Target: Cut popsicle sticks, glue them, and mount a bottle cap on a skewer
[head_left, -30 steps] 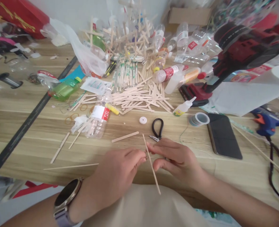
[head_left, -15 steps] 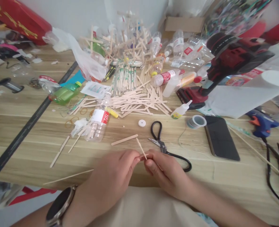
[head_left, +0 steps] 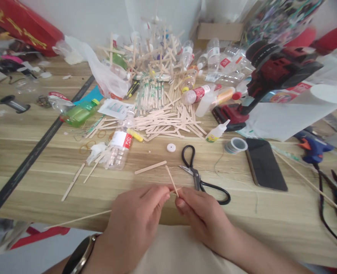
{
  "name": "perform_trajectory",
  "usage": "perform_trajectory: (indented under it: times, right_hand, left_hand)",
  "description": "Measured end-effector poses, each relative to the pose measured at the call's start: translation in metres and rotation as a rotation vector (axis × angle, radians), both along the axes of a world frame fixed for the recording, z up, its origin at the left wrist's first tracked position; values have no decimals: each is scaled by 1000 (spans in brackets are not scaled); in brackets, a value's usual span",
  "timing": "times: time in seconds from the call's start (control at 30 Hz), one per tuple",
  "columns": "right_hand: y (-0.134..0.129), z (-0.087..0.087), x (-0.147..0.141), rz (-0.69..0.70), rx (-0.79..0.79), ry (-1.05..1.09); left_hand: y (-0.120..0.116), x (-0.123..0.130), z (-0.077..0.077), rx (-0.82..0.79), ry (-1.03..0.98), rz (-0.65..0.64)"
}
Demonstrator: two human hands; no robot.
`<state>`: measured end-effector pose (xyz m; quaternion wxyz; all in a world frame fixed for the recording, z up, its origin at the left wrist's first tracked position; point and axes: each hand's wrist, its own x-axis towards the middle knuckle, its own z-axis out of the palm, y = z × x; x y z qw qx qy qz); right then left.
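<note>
My left hand (head_left: 139, 213), with a watch on its wrist, is closed around a long thin bamboo skewer (head_left: 79, 219). The skewer's rear end sticks out to the left past the table edge, and its front end shows between my two hands. My right hand (head_left: 199, 213) pinches a short wooden stick (head_left: 171, 178) that points up and away, crossing the skewer near my fingertips. Whether the two are joined there I cannot tell. Just beyond lies a flat craft stick (head_left: 150, 168). Black-handled scissors (head_left: 196, 177) rest close to my right hand.
A heap of craft sticks (head_left: 168, 123) lies at the middle back, with plastic bottles (head_left: 118, 146) around. To the right are a glue bottle (head_left: 216, 132), a thread spool (head_left: 235, 145), a phone (head_left: 266, 163), a power drill (head_left: 259, 83) and a glue gun (head_left: 312, 146). A white disc (head_left: 171, 147) sits mid-table.
My hands have drawn slightly apart at the fingertips, so more of the skewer's front end shows. The skewer's rear end has shifted a little left and down. Both hands keep their hold.
</note>
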<state>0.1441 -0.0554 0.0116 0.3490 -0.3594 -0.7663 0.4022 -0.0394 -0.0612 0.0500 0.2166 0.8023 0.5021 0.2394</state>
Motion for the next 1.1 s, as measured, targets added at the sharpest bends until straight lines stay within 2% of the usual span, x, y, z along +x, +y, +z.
perform_trajectory:
  times: [0.2,0.4,0.6,0.7,0.8,0.97,1.1]
  right_hand:
    - [4,-3,5,-19,236,-69]
    - [8,-5,8,8,289,-57]
    - [11,-1,9,-3,214,-68]
    - [10,2,11,12,155,-79]
    - [9,3,13,46,83,-56]
    - [12,2,12,108,-26,40]
    - [12,0,11,105,-63,62]
  left_hand:
    - [8,-1,12,-446,-263,-18]
    - [12,0,17,-618,-411,-48]
    - [12,3,14,-639,-403,-17]
    - [11,0,11,-735,-350,-4]
    - [13,-7,5,-936,-373,-34]
    - [22,-16,-2,-1368,-694,-87]
    - [27,-16,-7,-1543,-792,-153]
